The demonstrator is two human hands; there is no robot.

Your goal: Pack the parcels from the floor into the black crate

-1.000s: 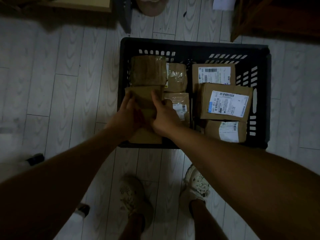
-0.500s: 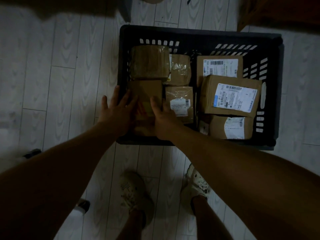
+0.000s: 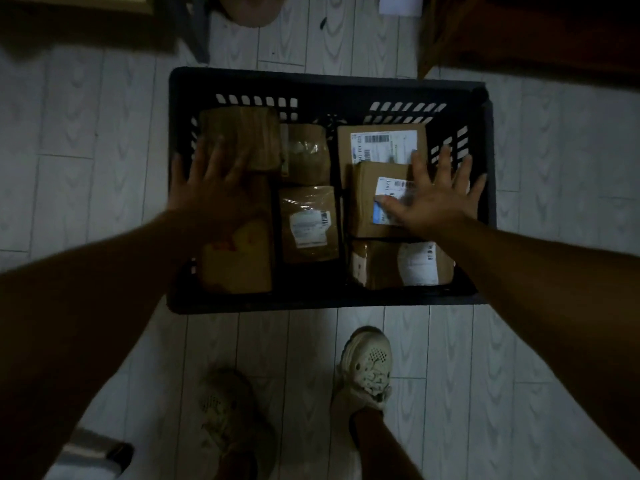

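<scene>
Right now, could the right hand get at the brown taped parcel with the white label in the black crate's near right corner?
Probably yes: the right hand is open just beyond the brown taped parcel, whose top lies uncovered.

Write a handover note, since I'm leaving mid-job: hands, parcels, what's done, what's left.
Left hand: open, fingers spread over the left column of parcels; blur hides whether it touches.
Right hand: open, spread over the labelled box on the right.
Black crate sits on the floor, holding seven visible parcels in three columns.
Done: no parcel shows on the floor in view.
Left: check beyond the view for strays.
</scene>
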